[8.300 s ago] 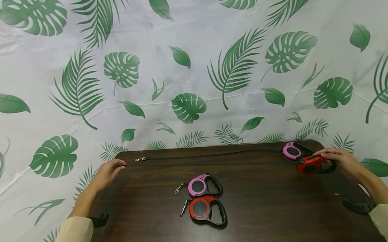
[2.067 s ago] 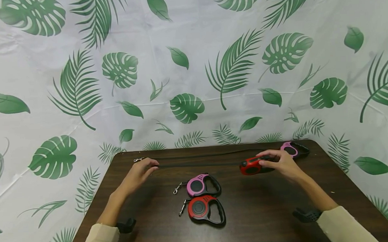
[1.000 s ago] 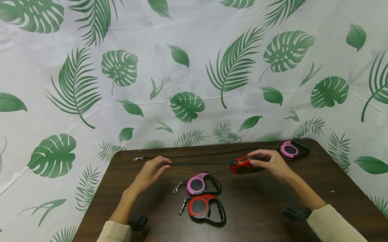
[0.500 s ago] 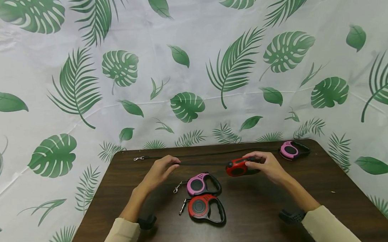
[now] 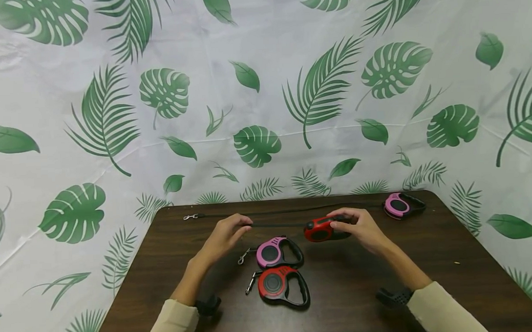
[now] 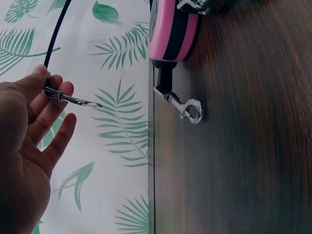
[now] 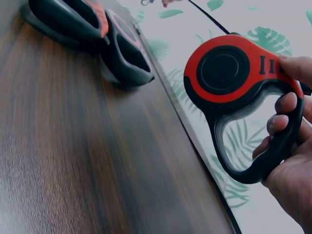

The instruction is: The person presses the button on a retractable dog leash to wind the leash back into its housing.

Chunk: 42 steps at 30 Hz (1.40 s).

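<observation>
My right hand (image 5: 362,231) grips the black handle of a red retractable dog leash (image 5: 318,230), held above the table. In the right wrist view, fingers wrap the handle loop of that red leash (image 7: 219,73), with the thumb near its top buttons. A short black cord (image 5: 279,226) runs from the casing to my left hand (image 5: 224,236). The left wrist view shows thumb and fingers pinching the cord's end by its metal snap clip (image 6: 73,100). Below the cord lie a pink retractable leash (image 5: 269,254) and a second red one (image 5: 272,283), their cords drawn in.
Another pink leash (image 5: 397,206) lies at the back right of the dark wooden table (image 5: 363,299). Its cord (image 5: 289,211) stretches along the back edge to a metal clip (image 5: 190,217) at the left. A leaf-print cloth (image 5: 264,102) hangs behind.
Both hands have moved toward each other, the left going right and the right going left. The cord between them has become much shorter. The leashes on the table have stayed put.
</observation>
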{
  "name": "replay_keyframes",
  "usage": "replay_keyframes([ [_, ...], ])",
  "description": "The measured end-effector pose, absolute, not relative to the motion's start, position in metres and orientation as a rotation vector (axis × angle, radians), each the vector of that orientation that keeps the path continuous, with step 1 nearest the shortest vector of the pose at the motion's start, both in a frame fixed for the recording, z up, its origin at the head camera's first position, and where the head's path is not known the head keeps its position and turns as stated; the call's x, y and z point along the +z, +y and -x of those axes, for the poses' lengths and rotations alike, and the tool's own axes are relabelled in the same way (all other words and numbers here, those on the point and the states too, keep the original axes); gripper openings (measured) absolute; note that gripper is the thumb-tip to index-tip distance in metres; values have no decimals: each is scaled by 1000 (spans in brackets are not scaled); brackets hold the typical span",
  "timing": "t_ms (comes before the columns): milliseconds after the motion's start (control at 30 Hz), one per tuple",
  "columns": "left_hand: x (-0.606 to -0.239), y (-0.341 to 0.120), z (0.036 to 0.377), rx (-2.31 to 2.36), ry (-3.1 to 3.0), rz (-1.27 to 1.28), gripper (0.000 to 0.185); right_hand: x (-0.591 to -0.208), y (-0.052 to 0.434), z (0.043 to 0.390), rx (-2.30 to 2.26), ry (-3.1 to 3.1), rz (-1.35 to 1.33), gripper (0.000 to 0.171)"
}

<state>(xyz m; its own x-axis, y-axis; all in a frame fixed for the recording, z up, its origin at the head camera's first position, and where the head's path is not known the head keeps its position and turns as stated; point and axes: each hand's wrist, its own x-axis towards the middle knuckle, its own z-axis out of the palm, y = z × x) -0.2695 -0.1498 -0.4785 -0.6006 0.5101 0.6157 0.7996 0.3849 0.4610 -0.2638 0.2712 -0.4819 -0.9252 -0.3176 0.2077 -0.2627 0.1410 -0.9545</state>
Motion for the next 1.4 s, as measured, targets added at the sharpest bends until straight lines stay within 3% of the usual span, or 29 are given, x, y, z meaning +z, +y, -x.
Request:
replay_keyframes([
  [1400,-481,-89,259,-1112,-2324,1134,17,-484,220,262,-1969,2320,607,31],
])
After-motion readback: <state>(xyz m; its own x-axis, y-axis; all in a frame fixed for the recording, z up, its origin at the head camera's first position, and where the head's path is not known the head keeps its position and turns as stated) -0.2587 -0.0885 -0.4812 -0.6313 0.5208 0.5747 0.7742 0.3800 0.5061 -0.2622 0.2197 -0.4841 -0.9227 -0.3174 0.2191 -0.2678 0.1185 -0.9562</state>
